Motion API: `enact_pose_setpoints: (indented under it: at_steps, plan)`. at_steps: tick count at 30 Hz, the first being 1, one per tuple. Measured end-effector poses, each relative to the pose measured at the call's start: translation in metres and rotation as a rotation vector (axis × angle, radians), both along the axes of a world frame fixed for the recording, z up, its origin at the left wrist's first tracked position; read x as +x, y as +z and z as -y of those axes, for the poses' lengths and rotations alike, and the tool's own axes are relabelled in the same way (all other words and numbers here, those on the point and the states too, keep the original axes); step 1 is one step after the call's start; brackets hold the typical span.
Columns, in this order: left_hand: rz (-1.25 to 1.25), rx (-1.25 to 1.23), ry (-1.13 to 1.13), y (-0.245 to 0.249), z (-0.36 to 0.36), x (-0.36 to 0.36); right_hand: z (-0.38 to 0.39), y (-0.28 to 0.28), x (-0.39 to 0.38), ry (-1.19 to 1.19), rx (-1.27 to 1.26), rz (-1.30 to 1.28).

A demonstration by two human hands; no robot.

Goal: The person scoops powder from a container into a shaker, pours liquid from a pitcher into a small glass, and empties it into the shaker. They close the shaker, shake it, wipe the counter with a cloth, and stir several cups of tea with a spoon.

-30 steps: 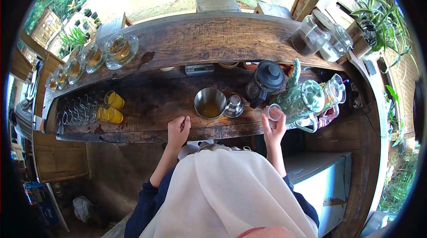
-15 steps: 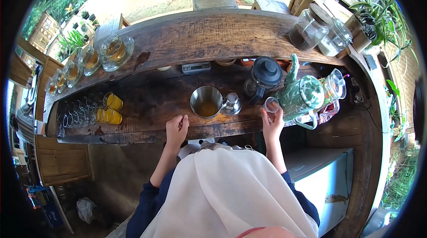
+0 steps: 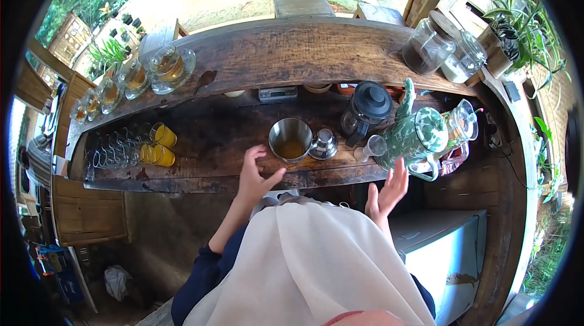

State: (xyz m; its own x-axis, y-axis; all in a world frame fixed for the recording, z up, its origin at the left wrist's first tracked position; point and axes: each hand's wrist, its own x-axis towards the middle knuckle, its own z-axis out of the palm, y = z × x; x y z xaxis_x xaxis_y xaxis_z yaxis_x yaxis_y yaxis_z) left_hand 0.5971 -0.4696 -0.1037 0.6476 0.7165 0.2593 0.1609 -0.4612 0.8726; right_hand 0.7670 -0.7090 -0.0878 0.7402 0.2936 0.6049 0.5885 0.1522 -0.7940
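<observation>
Fingers apart and holding nothing, my left hand [image 3: 256, 175] hovers at the counter's front edge, just left of and below a steel cup [image 3: 290, 141] with amber liquid in its bottom. My right hand [image 3: 389, 192] is also empty, palm turned inward and fingers stretched, in front of the green speckled enamel pitcher [image 3: 406, 137]. A small clear cup [image 3: 375, 146] stands on the counter beside that pitcher. Between the steel cup and the clear cup sits a metal shaker lid [image 3: 324, 144]. Behind them is a French press [image 3: 368, 107] with a black lid.
Yellow-filled glasses [image 3: 163, 135] and several upturned clear glasses [image 3: 115, 152] stand at the left. Glass cups of amber drink on saucers [image 3: 172, 85] line the raised ledge. Two jars [image 3: 429, 46] occupy its right end. A digital scale [image 3: 277, 93] lies under the ledge.
My right hand has let go of the small clear cup, which now stands on the counter, and drawn back toward me. My left hand has opened from a loose fist.
</observation>
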Motion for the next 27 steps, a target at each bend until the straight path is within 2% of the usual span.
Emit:
enact_pose_setpoints:
  at_steps: [3,5,7,11,19,27]
  plan:
    - [-0.003,-0.103,-0.174,0.019,0.006,0.017,-0.005,0.002,-0.01,0.016,0.098,0.172]
    - [0.031,-0.022,-0.227,0.015,0.004,0.027,-0.022,0.005,-0.014,0.097,0.085,0.187]
    - [0.111,-0.008,-0.25,0.014,0.002,0.037,-0.037,0.011,-0.021,0.145,-0.092,0.114]
    - [0.211,0.01,-0.298,0.015,-0.002,0.045,-0.074,0.022,-0.016,0.115,-0.39,0.18]
    - [0.184,-0.071,-0.352,0.016,-0.016,0.028,-0.107,-0.007,-0.009,0.108,-0.654,0.075]
    - [0.137,-0.079,-0.32,0.019,-0.044,-0.007,-0.122,-0.02,-0.012,-0.01,-0.523,0.193]
